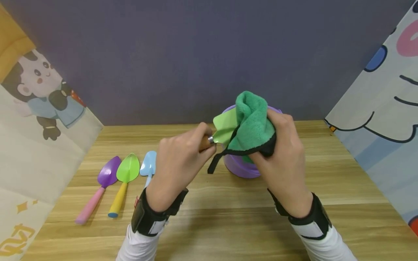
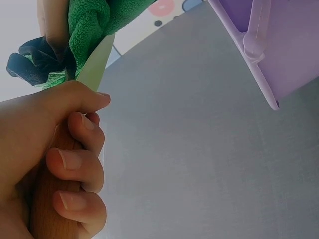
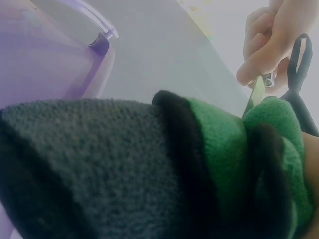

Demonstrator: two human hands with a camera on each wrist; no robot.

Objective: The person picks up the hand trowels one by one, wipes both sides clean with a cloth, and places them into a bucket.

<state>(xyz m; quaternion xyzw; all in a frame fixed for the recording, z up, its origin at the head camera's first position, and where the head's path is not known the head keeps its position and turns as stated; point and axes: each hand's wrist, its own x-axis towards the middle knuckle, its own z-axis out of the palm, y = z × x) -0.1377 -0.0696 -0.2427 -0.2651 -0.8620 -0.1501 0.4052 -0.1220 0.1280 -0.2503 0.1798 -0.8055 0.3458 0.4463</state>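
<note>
My left hand [image 1: 183, 156] grips the brown wooden handle [image 2: 55, 199] of a small garden trowel, its fingers curled round the wood. The trowel's light green blade [image 1: 225, 125] points to the right, and its far part is covered by a green towel [image 1: 253, 123] with black edging and a dark grey side [image 3: 104, 164]. My right hand [image 1: 284, 156] holds the towel bunched over the blade, thumb at the lower front. From the towel's corner a black loop [image 3: 299, 64] hangs free. Both hands are raised in front of a purple bucket [image 1: 240, 168], which the towel partly hides.
On the wooden table [image 1: 228, 228] to the left lie a purple trowel with a pink handle [image 1: 109, 172], a green trowel with a yellow handle [image 1: 128, 168] and a light blue one [image 1: 149, 163], partly behind the left arm. A grey wall [image 1: 163, 65] stands behind; printed panels flank the table.
</note>
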